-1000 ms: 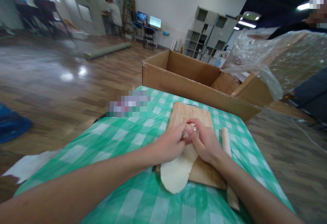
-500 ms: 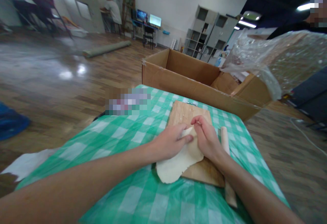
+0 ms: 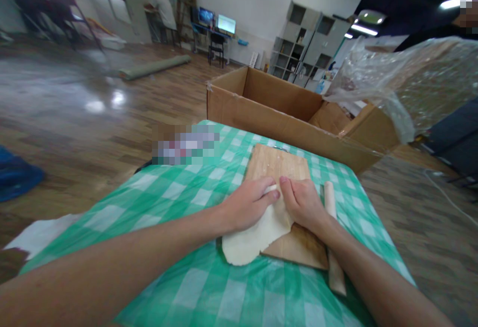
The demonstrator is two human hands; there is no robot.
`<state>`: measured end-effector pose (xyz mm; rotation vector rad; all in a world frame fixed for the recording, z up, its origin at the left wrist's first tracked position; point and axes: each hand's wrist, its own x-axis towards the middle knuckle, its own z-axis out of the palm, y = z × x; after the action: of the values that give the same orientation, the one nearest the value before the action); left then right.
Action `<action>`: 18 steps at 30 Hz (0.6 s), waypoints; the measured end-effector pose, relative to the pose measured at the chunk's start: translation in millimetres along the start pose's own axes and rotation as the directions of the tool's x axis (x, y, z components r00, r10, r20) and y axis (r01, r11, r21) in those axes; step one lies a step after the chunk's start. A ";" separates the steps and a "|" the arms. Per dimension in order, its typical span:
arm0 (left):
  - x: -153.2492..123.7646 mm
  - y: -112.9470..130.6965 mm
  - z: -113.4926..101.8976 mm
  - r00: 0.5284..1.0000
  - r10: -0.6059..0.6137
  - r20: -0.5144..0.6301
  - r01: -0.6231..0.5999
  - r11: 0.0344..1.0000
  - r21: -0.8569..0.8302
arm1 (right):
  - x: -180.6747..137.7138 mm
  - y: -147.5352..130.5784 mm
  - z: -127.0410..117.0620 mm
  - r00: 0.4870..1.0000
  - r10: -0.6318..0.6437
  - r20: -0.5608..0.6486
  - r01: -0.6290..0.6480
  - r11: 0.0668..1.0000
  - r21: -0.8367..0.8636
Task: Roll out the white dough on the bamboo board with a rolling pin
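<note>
Thin, flat, cream-coloured dough sheet (image 3: 257,235): over a rectangular light-brown wooden board (image 3: 275,162), near end extending past the board's near left edge. Left hand (image 3: 249,204): thumb and fingers closed on the dough's far part. Right hand (image 3: 304,202): curled, gripping the dough just to the right. Slim, pale, cylindrical rolling pin (image 3: 329,199): right of the board. Beneath: green-and-white checked plastic tablecloth (image 3: 179,200).

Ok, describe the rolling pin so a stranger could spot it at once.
Find the green-and-white checked tablecloth. On it lies a wooden board; just to its right is the rolling pin, a slim, round stick, unlike the flat board and dough.
</note>
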<state>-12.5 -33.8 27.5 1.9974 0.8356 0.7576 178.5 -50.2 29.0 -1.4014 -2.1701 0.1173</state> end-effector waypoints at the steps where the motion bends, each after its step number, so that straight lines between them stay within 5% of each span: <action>1: 0.5 0.4 -0.5 1.000 0.001 -0.003 -0.001 1.000 0.011 | 0.3 -1.0 0.8 1.000 0.010 -0.018 -0.010 1.000 0.014; 8: 7.0 -5.5 -9.1 0.996 -0.032 -0.083 0.040 0.995 0.092 | 0.6 5.7 2.9 0.925 0.377 -0.056 -0.340 0.883 0.325; 12: 9.2 -10.1 -12.3 0.991 -0.008 -0.137 0.019 0.996 0.081 | 2.0 10.1 7.5 0.942 0.335 -0.025 -0.282 0.829 0.483; 18: 8.3 -6.2 -9.5 0.990 -0.019 -0.139 0.027 0.998 0.053 | 5.9 2.4 11.4 0.931 0.353 -0.095 -0.287 0.867 0.407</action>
<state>-16.4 -20.3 28.5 1.9974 0.9677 0.8765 173.0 -41.6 20.8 -1.4625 -1.6462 0.5072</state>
